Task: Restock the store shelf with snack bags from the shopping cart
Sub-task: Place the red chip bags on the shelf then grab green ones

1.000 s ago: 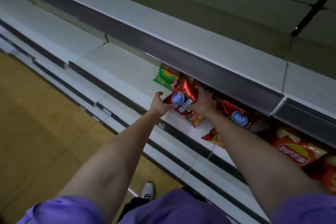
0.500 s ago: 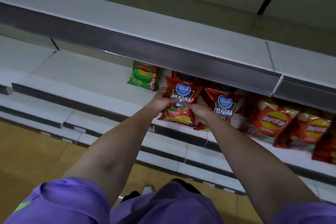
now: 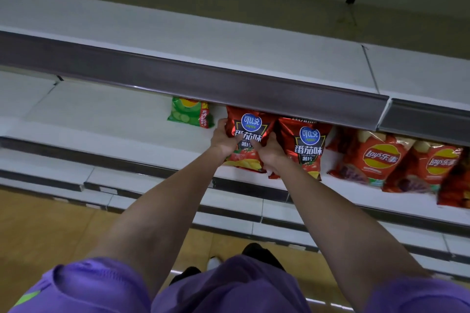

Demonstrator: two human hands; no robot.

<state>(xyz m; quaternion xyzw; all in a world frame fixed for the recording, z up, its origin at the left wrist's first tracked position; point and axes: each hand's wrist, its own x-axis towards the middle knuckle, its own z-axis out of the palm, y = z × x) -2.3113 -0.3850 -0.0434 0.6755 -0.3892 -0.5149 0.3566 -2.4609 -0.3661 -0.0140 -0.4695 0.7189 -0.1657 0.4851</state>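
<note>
**Both hands on a red tomato chip bag at the shelf**

While it stands upright on the white shelf [image 3: 114, 132], the red tomato chip bag [image 3: 250, 126] is held from both sides. The left hand [image 3: 223, 138] wraps its grip round the bag's left edge, thumb laid across the front; the right hand [image 3: 269, 152] clamps the right edge, thumb also on the front. The two hands cover the bag's middle, so part of its print cannot be read, and the fingers behind the bag are out of sight. Its bottom edge shows below the wrists, close to the shelf's front lip.

Touching its right side stands a second red tomato bag [image 3: 309, 145], whose lower left corner is hidden by the right wrist. Its top, like that of the held bag, is cut off by the dark price rail [image 3: 178, 79] of the shelf above. To the left and further back is a green chip bag [image 3: 189, 113], its upper part tucked under the same rail.

Further right stand two red Lay's bags [image 3: 373, 157], overlapping, the second partly behind the first. Another red bag at the picture's right edge is blurred and cropped; its label cannot be made out.

Purple sleeves [image 3: 84, 284] fill the bottom of the view.
</note>
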